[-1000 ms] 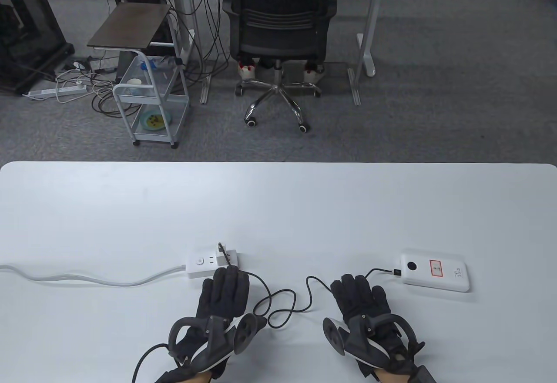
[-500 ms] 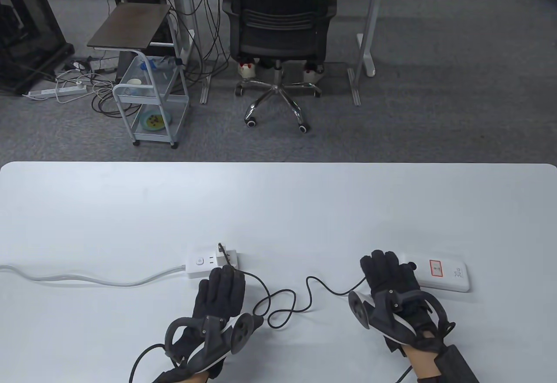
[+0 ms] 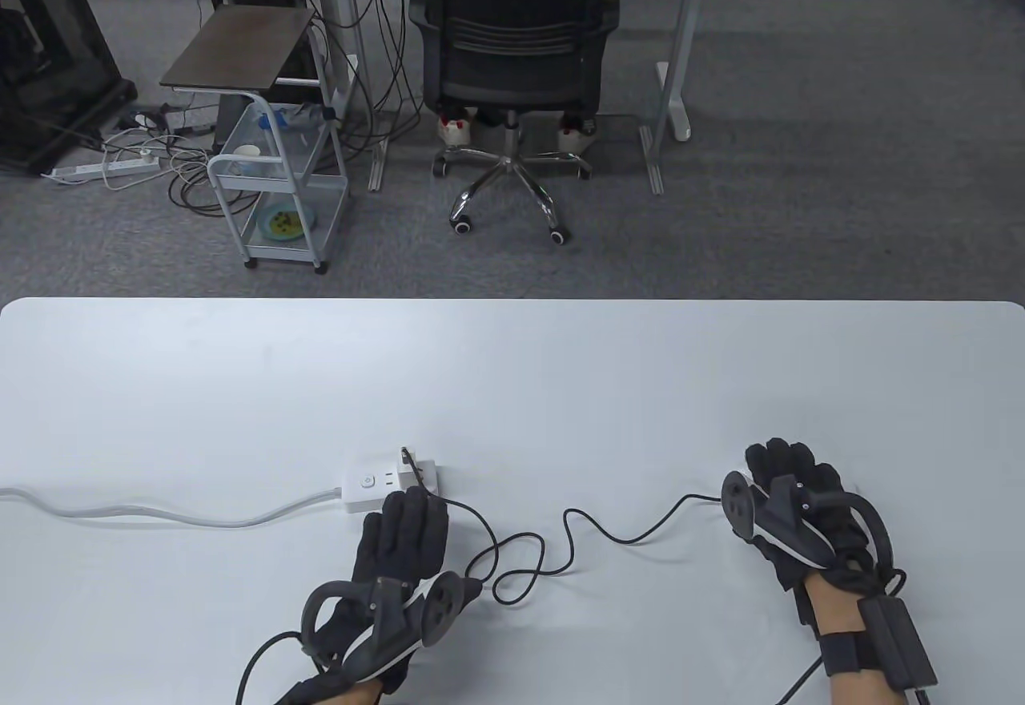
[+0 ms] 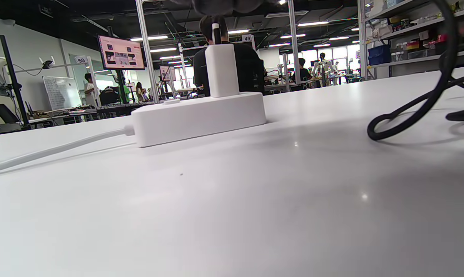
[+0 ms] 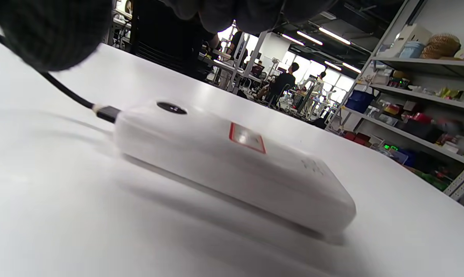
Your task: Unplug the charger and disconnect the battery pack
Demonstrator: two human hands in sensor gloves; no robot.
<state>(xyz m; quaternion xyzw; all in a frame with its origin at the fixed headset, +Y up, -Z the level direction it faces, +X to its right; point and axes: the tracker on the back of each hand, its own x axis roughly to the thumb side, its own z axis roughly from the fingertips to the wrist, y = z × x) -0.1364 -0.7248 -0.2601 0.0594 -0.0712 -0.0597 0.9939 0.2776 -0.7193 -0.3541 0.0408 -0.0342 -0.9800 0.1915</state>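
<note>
My right hand (image 3: pixel 801 509) lies over the battery pack (image 5: pixel 232 165), covering it completely in the table view; the wrist view shows my fingers (image 5: pixel 47 34) above the pack, but I cannot tell whether they grip it. The black cable (image 3: pixel 608 533) is plugged into the pack's end, connector (image 5: pixel 107 113) seated. The pack lies flat on the white table (image 3: pixel 512 384), near its right side. My left hand (image 3: pixel 400 549) rests flat, fingers extended, fingertips just beside the power strip (image 3: pixel 372 489). The white charger (image 4: pixel 221 71) stands upright in the strip, plugged in. The cable runs in loose loops between both hands. The strip's white cord (image 3: pixel 160 514) trails left.
</note>
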